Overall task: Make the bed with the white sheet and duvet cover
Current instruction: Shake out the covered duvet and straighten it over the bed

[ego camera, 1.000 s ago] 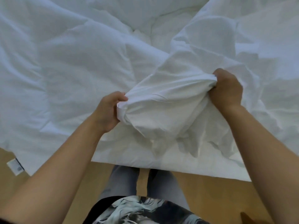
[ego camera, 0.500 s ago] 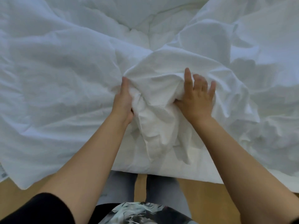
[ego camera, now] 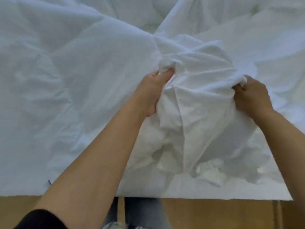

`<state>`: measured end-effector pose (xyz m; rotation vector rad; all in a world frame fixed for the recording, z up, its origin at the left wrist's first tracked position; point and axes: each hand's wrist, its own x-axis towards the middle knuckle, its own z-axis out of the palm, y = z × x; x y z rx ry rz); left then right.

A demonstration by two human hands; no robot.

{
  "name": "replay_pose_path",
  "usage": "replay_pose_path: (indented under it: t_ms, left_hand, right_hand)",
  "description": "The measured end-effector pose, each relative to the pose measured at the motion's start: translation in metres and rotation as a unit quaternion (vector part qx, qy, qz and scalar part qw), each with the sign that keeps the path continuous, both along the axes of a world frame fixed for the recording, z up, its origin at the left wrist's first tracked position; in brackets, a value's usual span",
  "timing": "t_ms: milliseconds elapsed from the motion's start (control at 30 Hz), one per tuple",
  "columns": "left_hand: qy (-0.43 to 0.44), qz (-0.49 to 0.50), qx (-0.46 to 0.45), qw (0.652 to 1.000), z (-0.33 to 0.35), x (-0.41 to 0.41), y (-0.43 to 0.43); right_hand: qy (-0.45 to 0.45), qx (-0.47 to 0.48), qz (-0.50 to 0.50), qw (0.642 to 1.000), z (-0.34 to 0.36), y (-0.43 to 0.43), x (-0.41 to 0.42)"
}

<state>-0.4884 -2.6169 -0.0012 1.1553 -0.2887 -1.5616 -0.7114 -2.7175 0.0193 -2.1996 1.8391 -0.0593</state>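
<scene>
Moved apart: left hand (ego camera: 151,91), right hand (ego camera: 252,95) | both grip bunched duvet cover (ego camera: 198,90) | wood floor (ego camera: 214,214) below its edge

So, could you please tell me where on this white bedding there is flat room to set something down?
The smooth white duvet left of the left grip lies free, to its near edge. Between that and the right grip, the bunched white fabric cover crowds everything.

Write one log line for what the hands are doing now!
left hand: grips white cover | right hand: grips white cover | state: bunched between hands
</scene>
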Motion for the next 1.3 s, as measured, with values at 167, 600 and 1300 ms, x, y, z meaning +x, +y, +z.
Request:
replay_pose_path:
  t_ms: [167,600,1300]
  left_hand:
    - [-0.065,0.028,0.039,0.997,0.009,-0.045,-0.04]
    - [0.126,0.005,0.011,0.992,-0.008,-0.022,0.009]
    - [0.089,-0.176,-0.113,0.974,0.026,-0.007,0.011]
  right_hand:
    - [0.03,0.03,-0.055,0.998,-0.002,-0.027,-0.043]
    - [0.028,-0.235,0.295,0.926,-0.037,-0.006,0.039]
    - [-0.185,0.127,0.269,0.937,0.024,0.017,0.074]
